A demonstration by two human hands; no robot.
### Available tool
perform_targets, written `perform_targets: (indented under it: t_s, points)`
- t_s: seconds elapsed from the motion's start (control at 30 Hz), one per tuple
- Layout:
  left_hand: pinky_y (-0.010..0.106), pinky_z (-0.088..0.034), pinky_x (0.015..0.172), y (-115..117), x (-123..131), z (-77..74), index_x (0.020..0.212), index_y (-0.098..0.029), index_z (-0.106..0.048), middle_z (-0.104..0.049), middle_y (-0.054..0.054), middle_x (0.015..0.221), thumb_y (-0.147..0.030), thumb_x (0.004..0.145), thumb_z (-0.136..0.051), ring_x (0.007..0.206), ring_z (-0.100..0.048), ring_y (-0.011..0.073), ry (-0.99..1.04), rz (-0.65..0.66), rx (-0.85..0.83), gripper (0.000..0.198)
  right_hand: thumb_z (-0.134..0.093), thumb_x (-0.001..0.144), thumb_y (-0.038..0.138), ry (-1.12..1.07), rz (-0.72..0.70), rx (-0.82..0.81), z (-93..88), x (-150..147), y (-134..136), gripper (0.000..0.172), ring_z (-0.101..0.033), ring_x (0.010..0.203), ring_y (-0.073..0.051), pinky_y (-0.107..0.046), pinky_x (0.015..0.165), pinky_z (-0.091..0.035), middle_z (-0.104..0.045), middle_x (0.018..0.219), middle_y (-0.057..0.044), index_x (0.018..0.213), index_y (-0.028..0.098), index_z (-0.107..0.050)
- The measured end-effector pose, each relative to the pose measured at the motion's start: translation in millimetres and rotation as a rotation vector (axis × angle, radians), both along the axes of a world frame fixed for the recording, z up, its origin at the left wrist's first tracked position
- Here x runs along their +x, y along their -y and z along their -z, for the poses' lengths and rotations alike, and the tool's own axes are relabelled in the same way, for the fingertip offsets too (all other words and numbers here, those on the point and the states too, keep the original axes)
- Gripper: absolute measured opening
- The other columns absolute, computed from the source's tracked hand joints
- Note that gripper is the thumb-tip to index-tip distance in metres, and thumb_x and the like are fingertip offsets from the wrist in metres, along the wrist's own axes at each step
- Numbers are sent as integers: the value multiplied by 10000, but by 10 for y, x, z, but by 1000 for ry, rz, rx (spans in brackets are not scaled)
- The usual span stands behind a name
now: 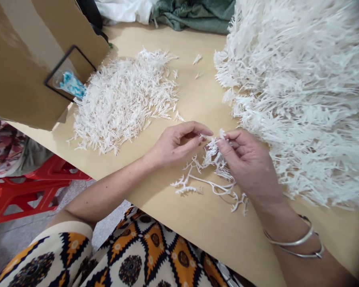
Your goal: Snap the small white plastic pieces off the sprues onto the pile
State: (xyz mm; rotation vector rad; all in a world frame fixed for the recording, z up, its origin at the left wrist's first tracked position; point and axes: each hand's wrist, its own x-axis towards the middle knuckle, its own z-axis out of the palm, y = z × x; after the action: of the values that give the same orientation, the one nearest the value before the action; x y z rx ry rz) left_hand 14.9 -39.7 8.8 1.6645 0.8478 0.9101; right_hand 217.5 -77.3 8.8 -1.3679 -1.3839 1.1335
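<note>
Twigs of a white branching plastic sprig [211,175] fan out over the near edge of the pale wooden table [197,231], half lifted between the two hands. The left hand [173,145] pinches one short tip between thumb and forefinger. The right hand [248,163] closes its fingers around the bunched upper twigs, just beside that pinch.

The sprig looks very light and springy, and its thin offshoots are likely to snap at their joints. The thicker curved stem seems the firmest place to hold.

To the left lies a flat pile of short white plastic bits [125,99]. To the right, touching the right hand, rises a tall heap of tangled white plastic sprigs [302,91].

The tabletop is smooth and matte. A brown cardboard box [18,59] stands at the far left, green cloth [194,14] lies at the back, and red plastic stools [32,187] sit on the grey floor. Thin silver bangles [299,241] circle the right wrist.
</note>
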Motion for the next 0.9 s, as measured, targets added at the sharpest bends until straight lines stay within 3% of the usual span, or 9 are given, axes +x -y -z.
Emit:
perform_targets:
  t_s: [0.17, 0.33, 0.47, 0.57, 0.9]
  points:
    - [235, -573, 795, -13, -6, 28, 1032, -184, -714, -763, 38, 963, -415, 997, -699, 847, -695, 101, 6, -38, -2, 234, -710, 912, 288, 4, -16, 24, 24, -22, 25, 108, -534, 579, -134, -293, 518, -403, -640, 708, 22, 913, 270, -604]
    - [215, -563, 810, -36, -9, 113, 1179, -208, -667, -763, 41, 1050, -330, 979, -714, 919, -711, 100, -55, -95, 54, 239, -712, 910, 274, 58, -32, 63, 53, -40, 48, 98, -601, 671, -151, -306, 603, -481, -676, 787, 8, 907, 263, -614]
    - [209, -515, 704, -24, 11, 116, 979, -197, -671, -736, -17, 852, -208, 955, -695, 738, -644, 78, -176, -220, 154, 36, -694, 940, 278, 151, -76, 136, 115, -27, 44, 53, -669, 772, -182, -341, 696, -536, -716, 870, -12, 933, 261, -644]
    - [221, -478, 682, -4, 44, 104, 883, -195, -652, -712, -32, 802, -87, 916, -643, 709, -604, 82, -289, -273, 245, 113, -664, 960, 254, 244, -142, 199, 160, 2, 37, 28, -699, 873, -203, -371, 777, -546, -732, 950, -25, 987, 256, -655]
    - [261, -498, 738, 16, 128, 164, 904, -201, -658, -736, -8, 863, -47, 886, -605, 776, -640, 114, -356, -365, 287, 164, -633, 947, 215, 174, -176, 170, 205, 43, -25, 48, -667, 839, -183, -339, 704, -477, -696, 927, -11, 980, 245, -618]
